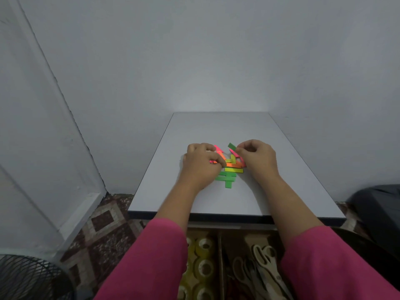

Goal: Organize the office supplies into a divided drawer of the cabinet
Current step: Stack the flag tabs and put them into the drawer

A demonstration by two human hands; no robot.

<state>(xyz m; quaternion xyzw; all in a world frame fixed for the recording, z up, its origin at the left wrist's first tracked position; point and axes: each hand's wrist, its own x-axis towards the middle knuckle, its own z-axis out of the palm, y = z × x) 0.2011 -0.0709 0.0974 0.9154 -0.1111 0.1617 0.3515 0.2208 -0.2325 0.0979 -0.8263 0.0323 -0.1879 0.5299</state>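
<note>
A heap of narrow sticky-note pads (229, 169) in pink, orange, yellow and green lies on the white cabinet top (281, 169). My left hand (201, 165) curls over the heap's left side, fingers on pink and orange pads. My right hand (257, 156) pinches a green pad (231, 145) raised at the heap's far right, with pink pads under its fingers. Below the top's front edge the divided drawer (219, 256) stands open. Its left compartment holds several tape rolls (204, 267), and its right one holds scissors (266, 269).
A black mesh basket (28, 278) stands at the lower left on the patterned floor (104, 230). A dark object (376, 204) sits to the right of the cabinet. Grey walls close the back and left.
</note>
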